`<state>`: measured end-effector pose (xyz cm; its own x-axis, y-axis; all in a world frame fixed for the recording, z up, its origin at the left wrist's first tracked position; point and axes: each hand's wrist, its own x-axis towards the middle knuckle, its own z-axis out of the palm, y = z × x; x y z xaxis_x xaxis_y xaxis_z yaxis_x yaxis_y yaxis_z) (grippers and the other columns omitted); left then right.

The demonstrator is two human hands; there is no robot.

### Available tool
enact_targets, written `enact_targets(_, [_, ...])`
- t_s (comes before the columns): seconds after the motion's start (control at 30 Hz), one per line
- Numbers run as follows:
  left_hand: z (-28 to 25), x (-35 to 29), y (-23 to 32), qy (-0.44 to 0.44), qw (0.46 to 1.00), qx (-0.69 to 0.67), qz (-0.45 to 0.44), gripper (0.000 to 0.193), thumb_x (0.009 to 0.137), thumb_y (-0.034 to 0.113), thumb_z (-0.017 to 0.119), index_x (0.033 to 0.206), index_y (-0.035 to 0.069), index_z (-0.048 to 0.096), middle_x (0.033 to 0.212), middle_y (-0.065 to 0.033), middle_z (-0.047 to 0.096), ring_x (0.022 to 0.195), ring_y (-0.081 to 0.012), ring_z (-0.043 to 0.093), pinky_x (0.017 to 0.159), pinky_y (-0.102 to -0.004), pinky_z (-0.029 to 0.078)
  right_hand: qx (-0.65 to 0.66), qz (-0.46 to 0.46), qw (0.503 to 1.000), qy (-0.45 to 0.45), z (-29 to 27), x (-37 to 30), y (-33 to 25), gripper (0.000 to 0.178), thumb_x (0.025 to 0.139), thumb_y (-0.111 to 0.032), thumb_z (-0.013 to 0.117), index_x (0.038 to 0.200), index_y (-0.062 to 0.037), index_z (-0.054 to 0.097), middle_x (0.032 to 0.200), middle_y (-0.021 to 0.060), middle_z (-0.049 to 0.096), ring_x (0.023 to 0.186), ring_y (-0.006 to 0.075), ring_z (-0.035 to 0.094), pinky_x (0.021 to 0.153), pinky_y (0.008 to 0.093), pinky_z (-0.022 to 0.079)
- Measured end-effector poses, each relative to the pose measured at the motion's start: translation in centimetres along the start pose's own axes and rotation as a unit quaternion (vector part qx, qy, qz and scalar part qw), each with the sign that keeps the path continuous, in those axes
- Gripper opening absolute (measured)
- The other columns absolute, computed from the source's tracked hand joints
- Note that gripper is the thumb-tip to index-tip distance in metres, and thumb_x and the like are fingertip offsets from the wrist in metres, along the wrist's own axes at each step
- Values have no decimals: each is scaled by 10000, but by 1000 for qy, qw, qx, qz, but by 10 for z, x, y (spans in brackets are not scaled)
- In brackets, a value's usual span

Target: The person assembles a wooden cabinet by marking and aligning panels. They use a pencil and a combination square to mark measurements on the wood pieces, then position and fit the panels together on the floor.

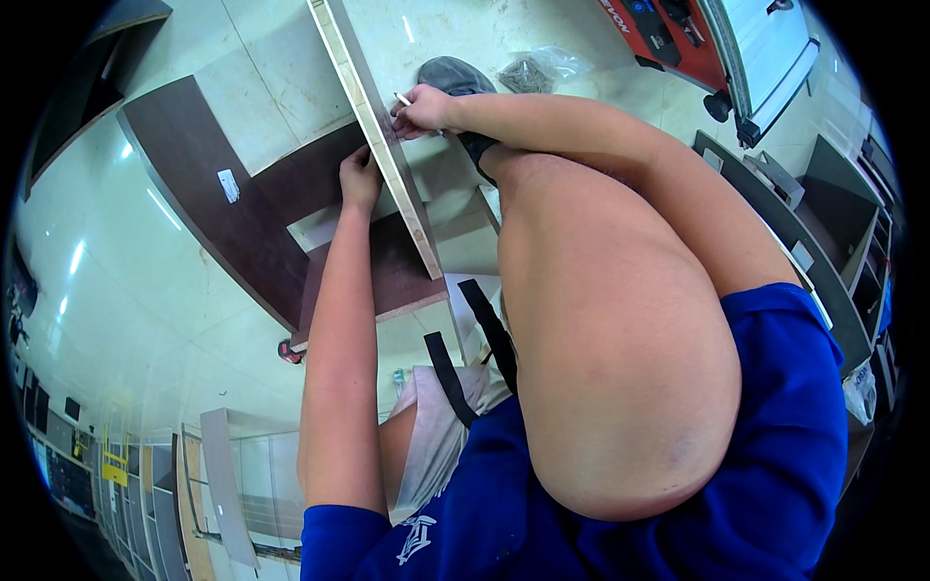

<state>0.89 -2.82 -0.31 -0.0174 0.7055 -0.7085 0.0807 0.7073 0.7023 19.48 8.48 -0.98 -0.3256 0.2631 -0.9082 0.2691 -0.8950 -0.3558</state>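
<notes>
A long board (376, 136) with a pale, raw edge stands upright between my hands, part of a dark brown furniture piece (199, 179) on the floor. On the board's left side my left hand (359, 181) is closed, its curled fingertips close against the board face; what they hold, if anything, is hidden. Across the board, my right hand (423, 112) reaches around my bent knee to its right face. A thin white pen-like stick (402, 99) pokes out from its closed fingers, which are near or touching the board.
My shoe (453, 76) is just beyond the right hand. A clear plastic bag of small hardware (528, 73) lies past it. A red-and-black tool (290, 351) sits by the brown piece's near corner. A wheeled machine (741, 68) stands far right; grey cabinet parts (823, 228) are stacked below it.
</notes>
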Motion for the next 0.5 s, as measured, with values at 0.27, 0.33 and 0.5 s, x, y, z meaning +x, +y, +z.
enact_targets(0.27, [3, -1, 5, 0, 1000, -14, -21, 259, 989, 139, 608, 1099, -74, 706, 924, -67, 733, 800, -85, 615, 710, -267, 509, 6, 7, 1000, 6, -3, 1, 2, 202, 934, -87, 551, 992, 50, 687, 910, 172, 730, 821, 254, 745, 693, 335, 633])
enact_targets(0.33, [0, 1, 3, 7, 1000, 4, -15, 265, 989, 146, 614, 1108, -72, 705, 945, -80, 740, 815, -95, 627, 723, -270, 515, -20, 13, 1000, 13, -3, 4, 1, 211, 929, -116, 564, 976, 42, 696, 873, 162, 732, 807, 244, 743, 680, 339, 625])
enact_targets(0.5, [-33, -4, 3, 119, 993, 18, -18, 261, 997, 143, 610, 1155, -48, 690, 1045, -131, 737, 928, -168, 703, 760, -277, 553, 16, -83, 996, 11, -23, -10, -37, 373, 982, -241, 491, 933, 52, 717, 847, 146, 737, 697, 219, 708, 654, 350, 572])
